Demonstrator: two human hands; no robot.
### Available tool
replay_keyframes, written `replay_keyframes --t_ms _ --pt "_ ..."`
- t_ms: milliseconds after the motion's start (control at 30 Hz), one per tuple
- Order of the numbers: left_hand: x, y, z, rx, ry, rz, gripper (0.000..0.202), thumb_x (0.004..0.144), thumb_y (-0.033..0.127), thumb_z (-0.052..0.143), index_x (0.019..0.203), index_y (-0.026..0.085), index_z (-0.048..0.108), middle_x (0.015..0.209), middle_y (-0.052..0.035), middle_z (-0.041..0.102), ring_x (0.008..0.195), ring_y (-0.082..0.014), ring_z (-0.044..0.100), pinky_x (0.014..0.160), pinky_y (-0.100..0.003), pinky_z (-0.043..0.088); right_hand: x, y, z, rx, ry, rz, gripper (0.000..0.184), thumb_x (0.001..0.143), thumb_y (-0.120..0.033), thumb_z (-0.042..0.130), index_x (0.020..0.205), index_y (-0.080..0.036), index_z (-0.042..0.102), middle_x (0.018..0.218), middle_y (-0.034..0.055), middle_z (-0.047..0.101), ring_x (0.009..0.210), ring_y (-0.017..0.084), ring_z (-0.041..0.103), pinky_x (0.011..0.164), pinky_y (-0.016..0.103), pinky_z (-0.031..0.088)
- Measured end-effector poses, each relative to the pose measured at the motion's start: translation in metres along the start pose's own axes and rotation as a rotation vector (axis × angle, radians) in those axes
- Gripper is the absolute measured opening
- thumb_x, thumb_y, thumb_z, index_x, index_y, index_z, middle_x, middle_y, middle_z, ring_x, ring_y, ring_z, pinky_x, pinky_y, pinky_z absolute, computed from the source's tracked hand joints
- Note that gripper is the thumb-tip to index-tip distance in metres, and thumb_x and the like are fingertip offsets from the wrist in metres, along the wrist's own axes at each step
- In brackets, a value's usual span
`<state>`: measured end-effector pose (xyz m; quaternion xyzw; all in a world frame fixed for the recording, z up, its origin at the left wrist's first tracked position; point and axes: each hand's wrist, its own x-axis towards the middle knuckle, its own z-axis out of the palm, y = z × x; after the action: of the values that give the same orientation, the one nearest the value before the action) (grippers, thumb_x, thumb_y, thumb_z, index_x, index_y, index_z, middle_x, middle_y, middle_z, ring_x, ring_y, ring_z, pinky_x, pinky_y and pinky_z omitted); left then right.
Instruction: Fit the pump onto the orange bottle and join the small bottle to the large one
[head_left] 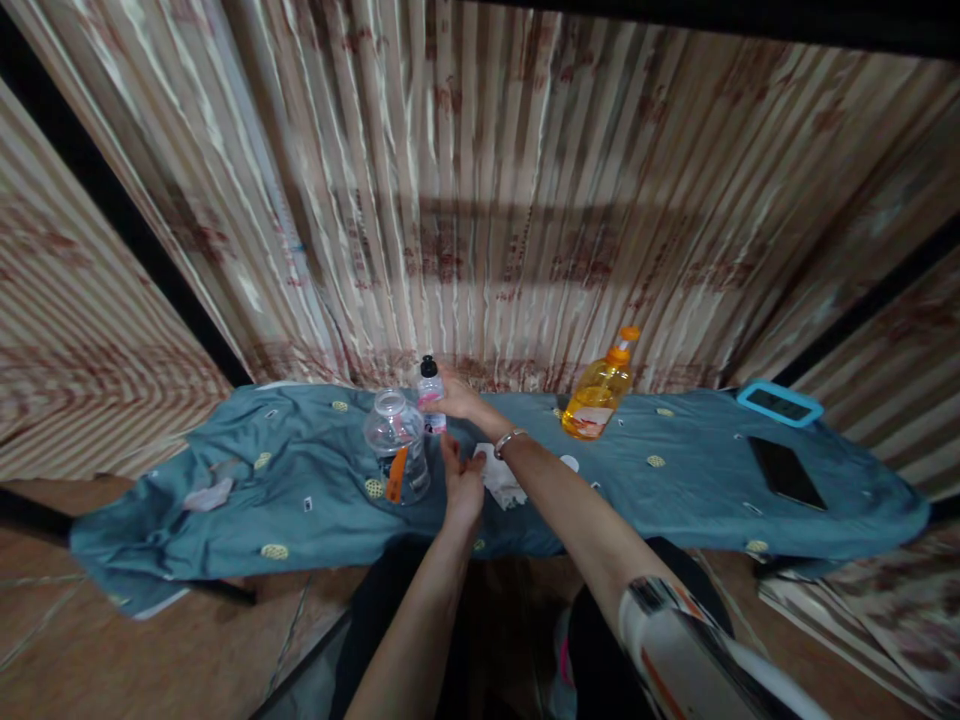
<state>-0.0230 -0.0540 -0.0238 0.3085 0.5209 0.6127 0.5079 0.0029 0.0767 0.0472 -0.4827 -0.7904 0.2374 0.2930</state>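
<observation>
My right hand (pixel 459 400) reaches across the blue cloth-covered table (pixel 675 470) and wraps round a small clear bottle with a black cap and pink label (pixel 430 392) near the back edge. My left hand (pixel 461 485) rests on the cloth at the front, fingers together, beside a white crumpled tissue (pixel 501 482); what it holds, if anything, is hidden. A larger clear plastic bottle with an orange label (pixel 397 445), uncapped, stands just left of both hands. A bracelet sits on my right wrist.
An orange pump bottle of yellow liquid (pixel 600 392) stands to the right at the back. A black phone (pixel 786 472) and a blue-framed device (pixel 780 402) lie at the far right. A small white cap (pixel 569 463) lies on the cloth. Striped curtains hang behind.
</observation>
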Motion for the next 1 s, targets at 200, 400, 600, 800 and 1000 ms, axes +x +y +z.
replay_keyframes --t_ms 200,400,600,800,1000 --pt "0.004 -0.007 0.004 0.079 -0.031 0.039 0.085 0.084 0.012 0.059 0.156 0.029 0.016 0.169 -0.0082 0.025 0.156 -0.0207 0.026 0.124 -0.037 0.033 -0.017 0.008 -0.016 -0.047 0.119 0.124 0.045 0.094 -0.039 0.066 0.13 -0.015 0.057 0.12 0.0103 0.064 0.109 0.023 0.064 0.097 0.047 0.052" --pt "0.004 -0.002 0.004 0.242 -0.043 0.333 0.095 0.076 0.016 0.071 0.155 0.021 0.018 0.169 -0.0147 0.018 0.159 -0.0275 0.015 0.13 -0.043 0.015 -0.081 0.024 -0.071 -0.156 0.287 0.232 0.055 0.092 -0.05 0.065 0.134 -0.015 0.054 0.106 0.0073 0.067 0.096 0.02 0.066 0.09 0.043 0.054" --pt "0.006 -0.009 0.014 0.428 -0.067 0.422 0.106 0.066 0.018 0.081 0.153 0.02 0.021 0.166 -0.019 0.023 0.158 -0.0324 0.017 0.129 -0.049 0.013 -0.128 0.04 -0.073 -0.275 0.3 0.33 0.071 0.085 -0.061 0.069 0.137 -0.014 0.053 0.101 0.009 0.068 0.095 0.024 0.067 0.091 0.047 0.053" --pt "0.019 -0.032 0.027 0.481 -0.038 0.38 0.113 0.054 0.021 0.089 0.149 0.017 0.029 0.161 -0.024 0.031 0.154 -0.0389 0.026 0.127 -0.051 0.016 -0.138 0.043 -0.062 -0.26 0.271 0.295 0.07 0.085 -0.059 0.071 0.136 -0.015 0.054 0.103 0.0107 0.07 0.096 0.023 0.068 0.092 0.044 0.053" --pt "0.025 -0.043 0.033 0.47 -0.038 0.388 0.109 0.051 0.019 0.089 0.145 0.019 0.034 0.155 -0.0207 0.04 0.15 -0.0388 0.033 0.125 -0.051 0.021 -0.14 0.043 -0.052 -0.152 0.315 0.222 0.063 0.089 -0.055 0.068 0.133 -0.012 0.056 0.106 0.0112 0.07 0.101 0.024 0.068 0.095 0.046 0.052"
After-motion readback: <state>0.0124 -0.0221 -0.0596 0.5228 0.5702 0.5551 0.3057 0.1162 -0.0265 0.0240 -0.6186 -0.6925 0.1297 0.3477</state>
